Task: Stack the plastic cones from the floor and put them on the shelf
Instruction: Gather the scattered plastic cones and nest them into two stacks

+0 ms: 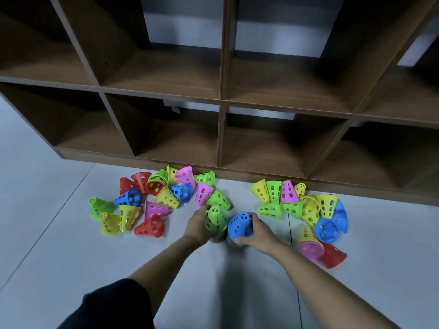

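A pale tiled floor (47, 210) runs up to a brown wooden shelf (161, 96) of open compartments. Loose plastic cones lie on the floor in a left pile (142, 200) and a right pile (308, 205). Between them, the left hand (198, 225) grips a green cone (215, 218) and the right hand (257, 233) grips a blue cone (240, 225). Both cones stand upright, with blurred rims beneath.
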